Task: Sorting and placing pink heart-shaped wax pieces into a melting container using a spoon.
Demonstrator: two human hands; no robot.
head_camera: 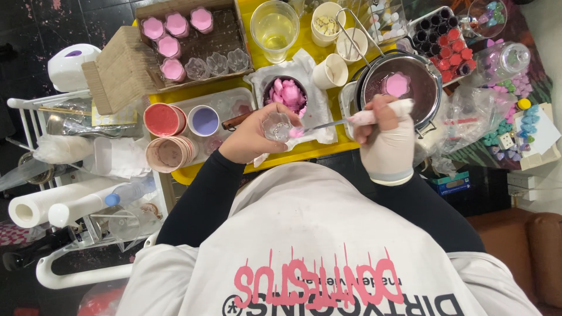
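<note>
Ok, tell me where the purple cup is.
In the head view, the purple cup sits on the yellow tray, left of the left hand, beside the red cup.

The bare left hand (252, 136) is holding a small clear cup (277, 126), while the gloved right hand (386, 140) is dipping a spoon (328, 124) into it.

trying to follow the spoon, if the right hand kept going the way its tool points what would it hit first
The right hand aims its thin metal tool toward the left hand, so it would first meet the small clear cup held there; the pink tip already looks at its rim, though depth is unclear.
</note>
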